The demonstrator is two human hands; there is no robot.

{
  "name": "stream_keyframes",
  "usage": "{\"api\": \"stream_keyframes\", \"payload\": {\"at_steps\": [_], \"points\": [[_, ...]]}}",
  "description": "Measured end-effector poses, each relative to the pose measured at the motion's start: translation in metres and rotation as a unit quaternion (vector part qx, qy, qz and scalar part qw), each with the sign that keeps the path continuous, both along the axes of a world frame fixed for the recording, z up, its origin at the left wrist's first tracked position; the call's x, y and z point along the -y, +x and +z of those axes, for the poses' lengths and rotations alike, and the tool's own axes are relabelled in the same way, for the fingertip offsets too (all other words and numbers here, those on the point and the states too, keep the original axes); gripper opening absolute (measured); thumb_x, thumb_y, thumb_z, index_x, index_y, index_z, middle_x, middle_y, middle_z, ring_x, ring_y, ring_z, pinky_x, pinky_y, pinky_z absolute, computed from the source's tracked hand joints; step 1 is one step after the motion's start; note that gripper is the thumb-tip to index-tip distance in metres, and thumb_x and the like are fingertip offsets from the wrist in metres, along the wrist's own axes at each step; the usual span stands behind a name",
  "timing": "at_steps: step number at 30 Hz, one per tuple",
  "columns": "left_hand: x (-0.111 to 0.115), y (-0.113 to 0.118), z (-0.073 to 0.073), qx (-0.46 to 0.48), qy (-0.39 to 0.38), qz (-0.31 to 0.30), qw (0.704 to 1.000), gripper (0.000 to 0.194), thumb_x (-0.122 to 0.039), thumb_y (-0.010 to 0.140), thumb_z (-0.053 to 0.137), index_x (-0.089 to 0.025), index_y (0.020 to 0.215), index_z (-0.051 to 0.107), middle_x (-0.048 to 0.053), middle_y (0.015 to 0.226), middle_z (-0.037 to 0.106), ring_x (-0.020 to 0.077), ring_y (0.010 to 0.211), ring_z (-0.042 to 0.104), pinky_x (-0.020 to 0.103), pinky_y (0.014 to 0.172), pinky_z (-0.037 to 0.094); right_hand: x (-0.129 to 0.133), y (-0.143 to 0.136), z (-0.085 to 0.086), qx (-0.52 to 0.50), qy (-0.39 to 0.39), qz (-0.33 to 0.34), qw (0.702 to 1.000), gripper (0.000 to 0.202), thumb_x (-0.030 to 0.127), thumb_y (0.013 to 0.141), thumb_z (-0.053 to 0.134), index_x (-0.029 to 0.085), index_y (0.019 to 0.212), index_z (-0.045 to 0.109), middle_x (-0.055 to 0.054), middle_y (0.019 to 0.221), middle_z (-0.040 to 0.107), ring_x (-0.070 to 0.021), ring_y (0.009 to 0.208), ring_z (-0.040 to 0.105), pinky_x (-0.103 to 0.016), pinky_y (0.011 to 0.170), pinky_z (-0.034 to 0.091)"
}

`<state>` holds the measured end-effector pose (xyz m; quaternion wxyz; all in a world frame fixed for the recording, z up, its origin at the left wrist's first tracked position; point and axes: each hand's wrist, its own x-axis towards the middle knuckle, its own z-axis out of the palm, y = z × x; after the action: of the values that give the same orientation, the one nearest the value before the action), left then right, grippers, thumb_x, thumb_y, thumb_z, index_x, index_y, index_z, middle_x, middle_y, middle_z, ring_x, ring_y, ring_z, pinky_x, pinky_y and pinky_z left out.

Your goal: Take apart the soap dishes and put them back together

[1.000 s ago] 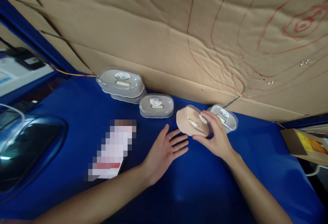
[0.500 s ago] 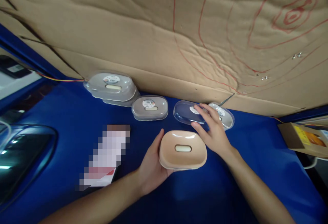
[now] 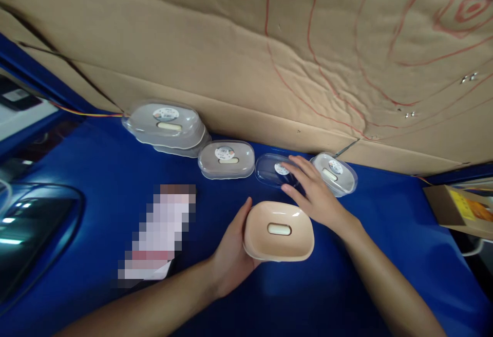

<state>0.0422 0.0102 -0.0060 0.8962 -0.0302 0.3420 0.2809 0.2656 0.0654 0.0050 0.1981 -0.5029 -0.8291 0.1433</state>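
Observation:
My left hand [image 3: 234, 257] grips a peach oval soap dish [image 3: 280, 247] by its left side, thumb at the rim and fingers underneath. The dish is tilted toward me, with a pale slot insert in its bottom. My right hand [image 3: 314, 188] is open, fingers spread over the right part of a clear plastic lid [image 3: 267, 171] with a round white label. Its fingertips appear to touch the lid, which lies on the blue table [image 3: 215, 213]. Left of the lid sits a lidded grey soap dish [image 3: 231, 171]; right of it, partly behind my hand, is another lidded dish [image 3: 341, 180].
Stacked lidded dishes [image 3: 173, 130] stand at the back left against the cardboard wall [image 3: 215, 54]. A blurred-out flat item [image 3: 162, 234] lies left of my forearm. A dark glossy device [image 3: 31, 239] is at far left, a cardboard box [image 3: 442, 206] at far right.
My right hand and the clear lid have shifted left, bringing the lid close beside the grey dish. My left hand still holds the peach dish. The view has shifted slightly.

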Motion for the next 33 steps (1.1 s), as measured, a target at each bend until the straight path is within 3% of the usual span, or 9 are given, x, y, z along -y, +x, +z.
{"api": "stream_keyframes", "payload": {"at_steps": [3,6,10,14,20,25,29,33], "points": [[-0.001,-0.001,0.002,0.004,0.001,0.0,1.0,0.058,-0.063,0.104,0.047,-0.016,0.116,0.077,0.007,0.097,0.084,0.0265,0.098,0.078,0.035,0.089,0.057,0.03,-0.003,0.026,-0.006,-0.083,0.107,0.991,0.072,0.058,0.103,0.058,0.031,0.165,0.033,-0.011,0.169,0.042,-0.0306,0.156,0.04,-0.055,0.123,0.044],[-0.001,-0.001,0.004,0.007,0.008,0.004,1.0,0.056,-0.062,0.105,0.045,-0.017,0.111,0.078,0.007,0.095,0.083,0.0246,0.094,0.077,0.034,0.088,0.057,0.057,-0.008,0.037,0.019,-0.103,0.126,0.987,0.101,0.064,0.085,0.08,0.031,0.166,0.029,-0.011,0.169,0.042,-0.0339,0.154,0.044,-0.055,0.121,0.048],[0.0,-0.001,0.006,0.006,0.008,0.002,1.0,0.056,-0.06,0.107,0.041,-0.018,0.109,0.077,0.006,0.093,0.083,0.0232,0.091,0.077,0.034,0.087,0.057,0.071,-0.011,0.033,0.007,-0.078,0.103,0.992,0.089,0.05,0.086,0.083,0.029,0.16,0.038,-0.011,0.167,0.044,-0.0315,0.153,0.046,-0.053,0.122,0.047],[0.001,-0.002,0.008,0.023,0.024,-0.002,0.999,0.055,-0.059,0.107,0.04,-0.019,0.114,0.077,0.005,0.095,0.083,0.0233,0.095,0.076,0.033,0.084,0.056,0.07,-0.008,0.03,-0.054,-0.043,0.101,0.992,0.082,0.047,0.088,0.08,0.025,0.156,0.042,-0.014,0.16,0.051,-0.031,0.149,0.05,-0.051,0.12,0.049],[0.002,-0.005,0.006,0.032,0.063,-0.004,0.997,0.057,-0.06,0.107,0.04,-0.017,0.126,0.074,0.008,0.108,0.083,0.0249,0.109,0.075,0.032,0.089,0.056,0.068,-0.007,0.023,-0.12,-0.004,0.105,0.987,0.075,0.051,0.088,0.079,0.024,0.15,0.046,-0.017,0.154,0.056,-0.0341,0.144,0.055,-0.052,0.115,0.052],[-0.003,-0.004,0.002,0.03,0.093,-0.013,0.995,0.057,-0.056,0.11,0.035,-0.019,0.14,0.067,0.01,0.126,0.079,0.0299,0.115,0.074,0.043,0.093,0.061,0.058,0.008,0.029,-0.164,0.038,0.053,0.984,0.072,0.056,0.087,0.079,0.025,0.146,0.052,-0.014,0.146,0.062,-0.0353,0.145,0.053,-0.052,0.118,0.048],[-0.001,-0.001,0.003,0.003,0.107,-0.049,0.993,0.06,-0.054,0.111,0.031,-0.015,0.138,0.068,0.014,0.127,0.079,0.0345,0.112,0.075,0.048,0.084,0.064,0.043,0.024,0.036,-0.14,0.06,-0.009,0.988,0.065,0.048,0.091,0.078,0.028,0.147,0.052,-0.013,0.154,0.056,-0.0346,0.148,0.05,-0.054,0.121,0.043],[0.015,0.003,0.001,-0.023,0.111,-0.135,0.984,0.063,-0.056,0.109,0.034,-0.012,0.13,0.072,0.016,0.123,0.08,0.0344,0.109,0.076,0.042,0.078,0.063,0.032,0.028,0.03,-0.094,0.023,0.008,0.995,0.062,0.045,0.093,0.078,0.03,0.147,0.05,-0.011,0.152,0.059,-0.033,0.15,0.048,-0.057,0.123,0.042]]}}
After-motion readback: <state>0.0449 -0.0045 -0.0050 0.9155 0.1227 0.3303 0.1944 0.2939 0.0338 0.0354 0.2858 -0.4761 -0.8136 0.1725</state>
